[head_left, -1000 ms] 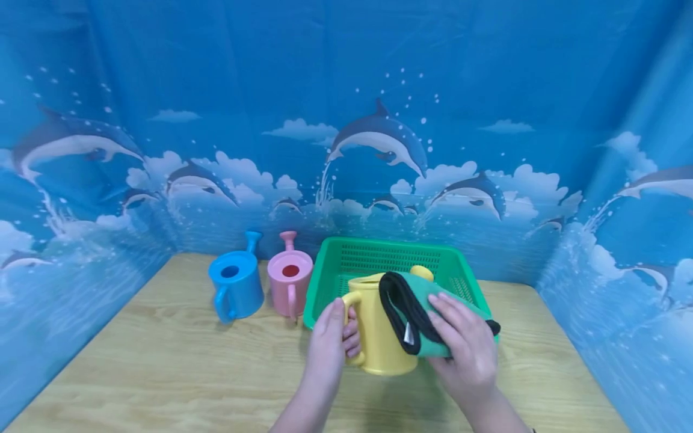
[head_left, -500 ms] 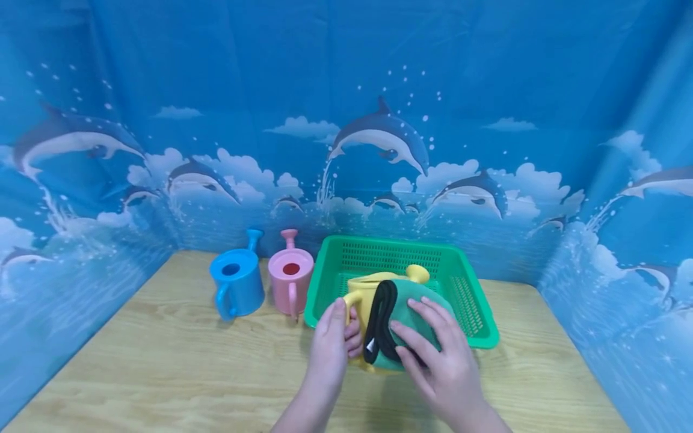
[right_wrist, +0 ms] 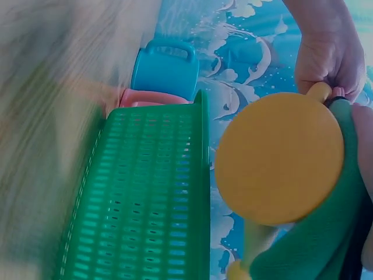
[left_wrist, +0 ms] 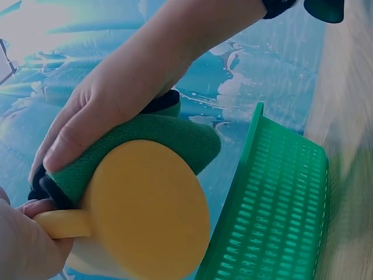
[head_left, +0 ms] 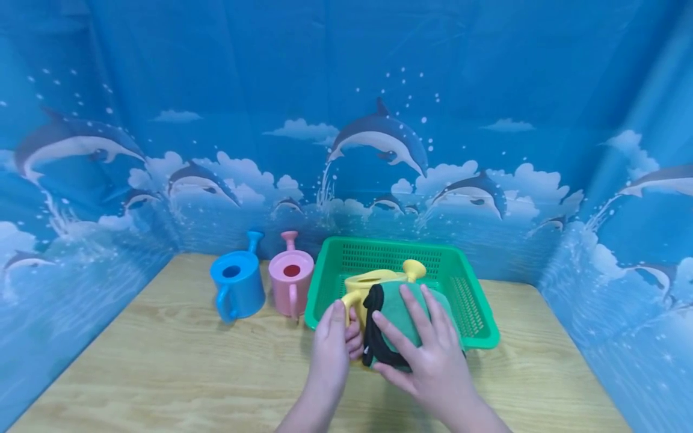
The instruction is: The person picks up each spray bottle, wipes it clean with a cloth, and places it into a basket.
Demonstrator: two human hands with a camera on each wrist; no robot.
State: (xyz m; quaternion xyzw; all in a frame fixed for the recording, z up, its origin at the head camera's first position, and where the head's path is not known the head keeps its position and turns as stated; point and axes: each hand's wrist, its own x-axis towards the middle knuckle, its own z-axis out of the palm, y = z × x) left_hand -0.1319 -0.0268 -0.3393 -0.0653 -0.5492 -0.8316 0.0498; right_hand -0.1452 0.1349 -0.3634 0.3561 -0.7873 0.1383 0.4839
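Note:
A yellow watering can [head_left: 354,282] is tilted in front of the basket, its flat base [left_wrist: 157,204] facing both wrist cameras. My left hand [head_left: 330,340] grips its handle, fingers wrapped round the loop. On the can's near right side lies a green cloth [head_left: 392,308] with black edging. My right hand [head_left: 433,367] presses this cloth to the can with fingers spread and fairly straight. The can's side is mostly hidden under cloth and hand; its spout rose [head_left: 414,270] sticks out beyond them.
Behind the can stands a green perforated basket [head_left: 487,319] on the wooden table [head_left: 178,373]. To its left are a pink watering can [head_left: 278,291] and a blue watering can [head_left: 248,294]. A dolphin-print curtain [head_left: 260,72] surrounds the table's back and sides.
My right hand has slid the cloth leftward across the can toward the handle, and its fingers have spread. The can has turned slightly, showing more of its spout rose. My left hand keeps its grip.

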